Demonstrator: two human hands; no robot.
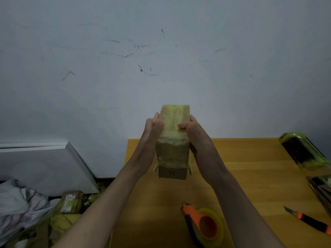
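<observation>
A cardboard box (172, 140), wrapped for most of its length in yellow-green tape, is held in the air above the far left part of the wooden table (241, 167), clear of its surface. A bare end marked "11" is turned toward the camera. The box is gripped at its left side by the left hand (153, 127), fingers curled against it. Its right side is gripped by the right hand (190, 127), the thumb laid across the taped face. An orange tape dispenser (202, 224) loaded with a yellow roll is noted on the near table. An orange-and-black utility knife (311, 221) is seen at the right edge, and a taped package (302, 151) at the far right corner.
</observation>
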